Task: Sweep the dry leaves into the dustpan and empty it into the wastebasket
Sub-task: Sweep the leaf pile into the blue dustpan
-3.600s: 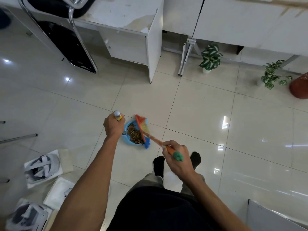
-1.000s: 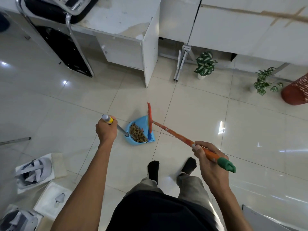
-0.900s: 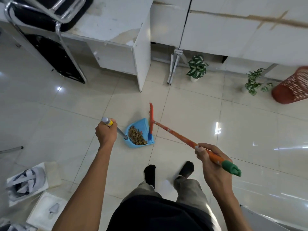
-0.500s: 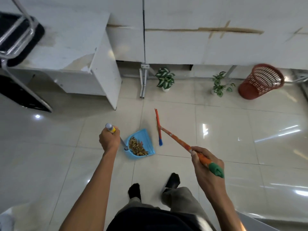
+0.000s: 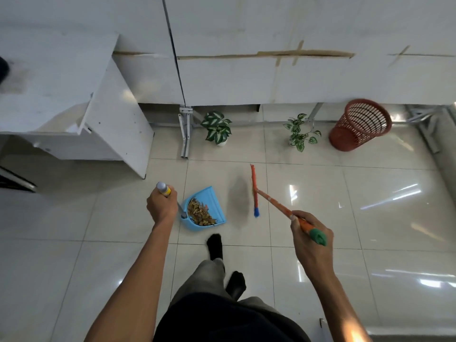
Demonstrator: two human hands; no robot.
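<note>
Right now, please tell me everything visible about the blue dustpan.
The dustpan is light blue, plastic by its look, with a raised back wall. Dry brown leaves lie piled in it, toward the back. A thin grey handle rises from its back edge; the left hand grips its top, by a yellow band and pale cap. Its open mouth points away from the person. The broom is apart from it, to its right. Whether it touches the floor cannot be told.

Probably an office: long white surfaces [image 5: 246,77] on folding metal legs [image 5: 185,134], glossy tiled floor [image 5: 320,193], potted plants [image 5: 217,127], a red mesh wastebasket [image 5: 357,127].
</note>
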